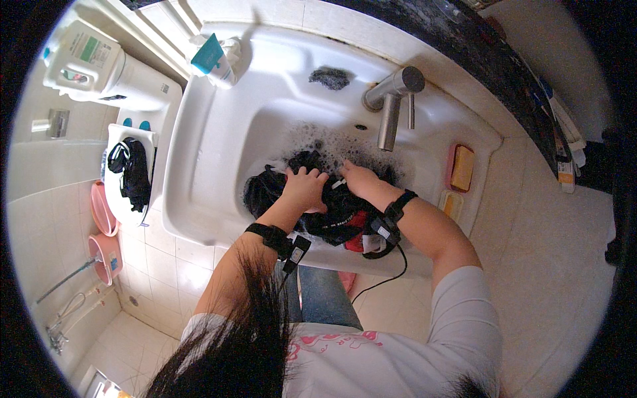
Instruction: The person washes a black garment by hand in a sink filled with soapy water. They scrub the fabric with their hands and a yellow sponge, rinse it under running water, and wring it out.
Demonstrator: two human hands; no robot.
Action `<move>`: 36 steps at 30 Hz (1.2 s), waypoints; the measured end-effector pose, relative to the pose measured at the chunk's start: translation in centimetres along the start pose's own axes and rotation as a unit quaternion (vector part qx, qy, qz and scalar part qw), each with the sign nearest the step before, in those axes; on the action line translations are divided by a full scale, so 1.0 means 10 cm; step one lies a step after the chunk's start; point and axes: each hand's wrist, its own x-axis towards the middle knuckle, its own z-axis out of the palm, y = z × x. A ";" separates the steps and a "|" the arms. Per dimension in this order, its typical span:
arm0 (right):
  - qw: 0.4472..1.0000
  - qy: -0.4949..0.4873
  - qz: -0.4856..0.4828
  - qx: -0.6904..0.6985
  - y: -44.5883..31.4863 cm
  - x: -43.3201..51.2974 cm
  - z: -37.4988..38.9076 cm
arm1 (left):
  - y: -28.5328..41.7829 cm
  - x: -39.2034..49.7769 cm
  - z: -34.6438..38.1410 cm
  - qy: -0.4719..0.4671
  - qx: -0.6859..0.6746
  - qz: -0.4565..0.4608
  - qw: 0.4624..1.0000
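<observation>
A wet black garment with red and white parts lies bunched in a white ceramic sink, its lower edge over the front rim. Soap suds float on the water behind it. My left hand rests on the cloth with its fingers spread; whether it grips any fabric cannot be told. At the right, my right hand is bent down at the suds and the cloth, its fingertips partly hidden, beside a small white tag. Both wrists wear black straps with small devices.
A metal faucet overhangs the basin's back right. Soap bars in dishes sit on the right rim, a scouring pad on the back ledge, a tube at the back left corner. A cable hangs from the right wrist.
</observation>
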 end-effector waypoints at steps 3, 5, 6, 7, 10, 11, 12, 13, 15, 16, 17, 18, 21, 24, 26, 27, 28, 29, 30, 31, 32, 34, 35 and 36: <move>1.000 -0.007 0.019 0.002 -0.02 -0.01 -0.02 | 0.00 0.00 -0.03 -0.021 0.001 -0.001 1.000; 1.000 -0.002 0.021 0.001 -0.03 -0.02 -0.02 | 0.01 -0.01 -0.05 -0.033 0.001 -0.002 0.999; 1.000 0.002 0.019 0.000 -0.04 -0.02 -0.02 | 0.01 -0.01 -0.06 -0.035 0.002 -0.002 0.999; 1.000 0.006 0.018 0.000 -0.04 -0.02 -0.02 | 0.01 -0.01 -0.06 -0.038 0.005 -0.003 0.999; 1.000 0.017 0.020 -0.004 -0.04 -0.01 -0.01 | 0.02 -0.02 -0.08 -0.037 0.001 -0.004 0.999; 1.000 0.021 0.016 -0.006 -0.04 -0.01 0.00 | 0.02 -0.02 -0.08 -0.036 0.000 -0.003 0.999; 1.000 0.022 0.015 -0.011 -0.04 -0.01 0.00 | 0.02 -0.02 -0.08 -0.035 -0.002 -0.002 0.999; 0.999 0.023 0.015 -0.016 -0.03 0.00 0.01 | 0.02 -0.02 -0.08 -0.036 -0.001 -0.003 0.999; 0.999 0.026 0.013 -0.016 -0.03 0.00 0.03 | 0.02 -0.02 -0.08 -0.032 -0.004 -0.003 0.999; 0.999 0.028 0.013 -0.016 -0.03 0.00 0.04 | 0.01 -0.02 -0.07 -0.032 -0.001 -0.005 0.999; 0.999 0.034 0.012 -0.015 -0.03 0.01 0.05 | 0.01 -0.02 -0.07 -0.029 -0.004 -0.004 1.000; 0.999 0.040 0.011 -0.014 -0.03 0.01 0.06 | 0.01 -0.02 -0.06 -0.026 -0.004 -0.004 1.000; 0.999 0.043 0.025 -0.010 -0.05 0.01 0.05 | 0.01 -0.02 -0.06 -0.020 -0.005 -0.003 1.000; 0.999 0.034 0.026 -0.026 -0.06 0.01 0.02 | 0.01 -0.03 -0.05 -0.015 -0.009 -0.002 1.000; 0.999 0.014 0.023 -0.038 -0.07 0.01 0.00 | 0.01 -0.04 -0.04 -0.008 -0.012 -0.005 1.000; 0.999 -0.001 0.023 -0.041 -0.07 0.02 -0.01 | 0.01 -0.05 -0.03 -0.003 -0.014 -0.006 1.000; 0.999 -0.011 0.023 -0.041 -0.06 0.03 -0.02 | 0.01 -0.05 -0.01 -0.002 -0.015 -0.008 1.000; 0.999 -0.025 0.026 -0.040 -0.05 0.04 -0.03 | 0.00 -0.05 0.01 0.006 -0.016 -0.006 1.000; 0.999 -0.032 0.026 -0.035 -0.04 0.06 -0.04 | -0.01 -0.05 0.03 0.011 -0.015 -0.004 1.000; 0.998 -0.050 0.030 -0.036 -0.02 0.07 -0.05 | -0.03 -0.05 0.05 0.016 -0.012 -0.003 1.000; 0.998 -0.053 0.022 -0.014 0.00 0.08 -0.06 | -0.05 -0.05 0.08 0.028 -0.033 0.005 0.999; 0.996 -0.082 0.013 0.020 0.06 0.04 -0.08 | -0.12 -0.08 0.11 0.062 -0.070 0.025 0.995; 0.997 -0.036 0.013 0.063 0.09 0.00 -0.10 | -0.18 -0.11 0.12 0.107 -0.145 0.051 0.982; 0.994 0.009 0.012 0.106 0.13 -0.08 -0.11 | -0.25 -0.16 0.10 0.158 -0.216 0.080 0.960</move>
